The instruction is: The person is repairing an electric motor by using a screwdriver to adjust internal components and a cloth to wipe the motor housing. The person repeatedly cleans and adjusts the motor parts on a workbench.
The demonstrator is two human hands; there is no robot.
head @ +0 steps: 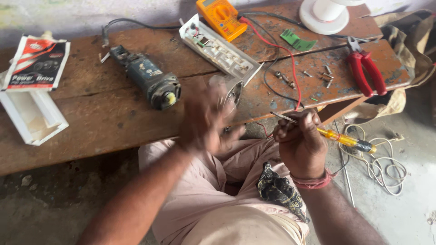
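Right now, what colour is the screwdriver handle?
Clear yellow, in the right hand; screwdriver, head view.

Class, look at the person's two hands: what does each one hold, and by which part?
The right hand grips a yellow-handled screwdriver where handle meets metal shaft. The left hand is motion-blurred near a pale plastic part; whether it holds it cannot be told.

Your left hand (206, 120) is smearing into a blur, so its fingers and its grip are not showing, and it is hiding most of the pale part (232, 90) behind it. Your right hand (299, 143) is covering the middle of the yellow screwdriver (345, 139), while the white fan base (324, 16) and the orange meter (221, 17) are running off the top edge. The small screws (324, 75) on the wooden bench (91, 118) are looking too tiny to tell apart.
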